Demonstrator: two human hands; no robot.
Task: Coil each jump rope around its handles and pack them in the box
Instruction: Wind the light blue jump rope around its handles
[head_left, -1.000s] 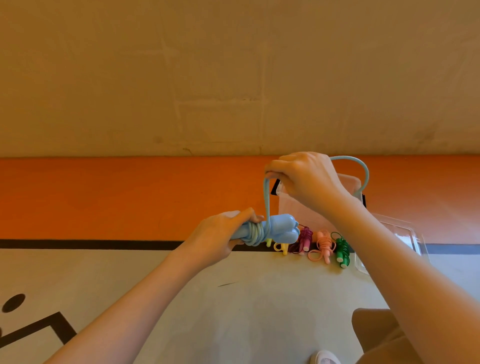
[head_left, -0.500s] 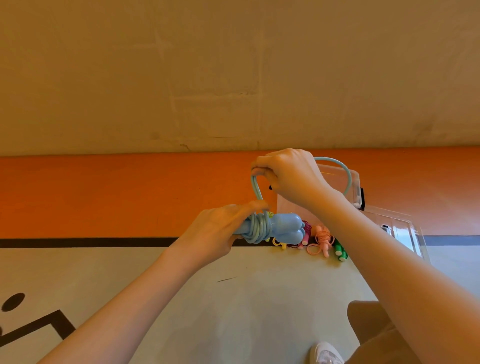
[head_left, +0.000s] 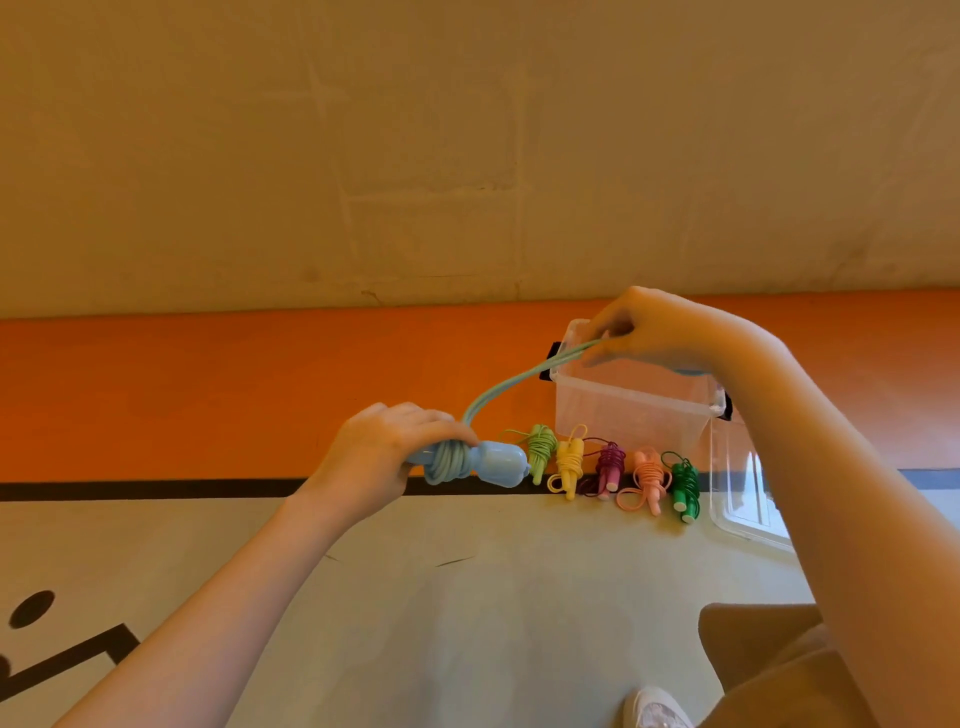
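Note:
My left hand (head_left: 387, 449) grips the light blue jump rope's handles (head_left: 496, 462), with several turns of blue cord wound around them. A doubled strand of that cord (head_left: 524, 384) runs up and right to my right hand (head_left: 657, 327), which pinches it taut above the clear plastic box (head_left: 631, 410). On the floor in front of the box lie coiled ropes in a row: light green (head_left: 541, 448), yellow (head_left: 570, 465), purple (head_left: 608, 466), pink (head_left: 648, 478) and dark green (head_left: 684, 486).
The box stands against an orange wall band (head_left: 208, 395). Its clear lid (head_left: 748, 493) lies on the floor to the right. My knee (head_left: 769, 660) and a white shoe (head_left: 654, 712) show at the bottom right. Black floor markings (head_left: 62, 654) sit at the lower left.
My right hand has swung from above the handles out to the right over the box, pulling the cord strand taut. The light green coiled rope behind the handles has come into sight.

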